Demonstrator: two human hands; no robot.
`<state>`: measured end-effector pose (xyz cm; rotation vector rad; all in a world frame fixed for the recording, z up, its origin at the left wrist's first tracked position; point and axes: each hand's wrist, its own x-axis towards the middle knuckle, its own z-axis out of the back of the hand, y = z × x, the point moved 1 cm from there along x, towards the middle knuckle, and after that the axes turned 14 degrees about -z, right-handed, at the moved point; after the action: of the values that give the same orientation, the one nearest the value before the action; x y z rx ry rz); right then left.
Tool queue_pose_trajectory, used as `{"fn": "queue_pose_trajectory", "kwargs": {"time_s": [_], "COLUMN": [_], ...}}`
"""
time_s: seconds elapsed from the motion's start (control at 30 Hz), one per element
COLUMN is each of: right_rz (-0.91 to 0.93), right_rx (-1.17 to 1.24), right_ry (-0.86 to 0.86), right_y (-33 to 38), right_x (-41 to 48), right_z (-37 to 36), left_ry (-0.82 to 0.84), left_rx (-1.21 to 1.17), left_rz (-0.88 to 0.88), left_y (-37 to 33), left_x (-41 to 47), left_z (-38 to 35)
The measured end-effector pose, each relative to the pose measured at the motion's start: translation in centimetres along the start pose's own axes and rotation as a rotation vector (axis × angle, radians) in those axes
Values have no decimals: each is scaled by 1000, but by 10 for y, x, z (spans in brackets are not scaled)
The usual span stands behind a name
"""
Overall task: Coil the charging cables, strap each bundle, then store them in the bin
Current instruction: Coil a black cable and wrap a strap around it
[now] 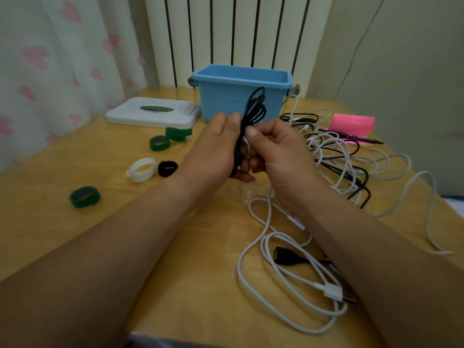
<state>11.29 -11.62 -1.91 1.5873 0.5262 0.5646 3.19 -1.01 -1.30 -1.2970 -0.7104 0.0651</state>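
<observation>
Coiled black cable (252, 116) held upright above mid-table, left hand (216, 149) wrapped round it, right hand (273, 151) pinching its middle, open blue bin (241, 96) just behind, loose white cables (288, 272) crowding the right edge, strap rings (141, 169) on bare wooden table (75, 234) left.

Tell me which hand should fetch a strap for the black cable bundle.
Left, probably. The black strap and white strap lie just left of the left hand, while the right hand pinches the black cable bundle and could hold it alone.
</observation>
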Motion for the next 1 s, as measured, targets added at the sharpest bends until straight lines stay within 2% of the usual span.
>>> {"fn": "queue_pose_trajectory", "kwargs": {"time_s": [0.2, 0.33, 0.47, 0.6, 0.7, 0.87, 1.0], "right_rz": [34, 25, 36, -18, -66, 31, 59], "right_rx": [-65, -112, -155, -59, -34, -35, -57], "right_ry": [-91, -69, -26, 118, 157, 23, -61], "right_y": [0, 3, 2, -3, -5, -6, -9], "right_x": [0, 1, 3, 6, 7, 9, 13], "right_z": [0, 2, 6, 7, 9, 9, 10], "left_ry": [-45, -81, 25, 182, 215, 87, 32], "left_rx": [133, 88, -181, -357, -267, -67, -111], "left_rz": [-113, -119, 1, 169, 224, 179, 180], "left_y": [-2, 3, 4, 3, 1, 0, 1], "left_x": [-3, 2, 8, 6, 3, 1, 0], "left_z": [-1, 4, 12, 18, 15, -1, -4]}}
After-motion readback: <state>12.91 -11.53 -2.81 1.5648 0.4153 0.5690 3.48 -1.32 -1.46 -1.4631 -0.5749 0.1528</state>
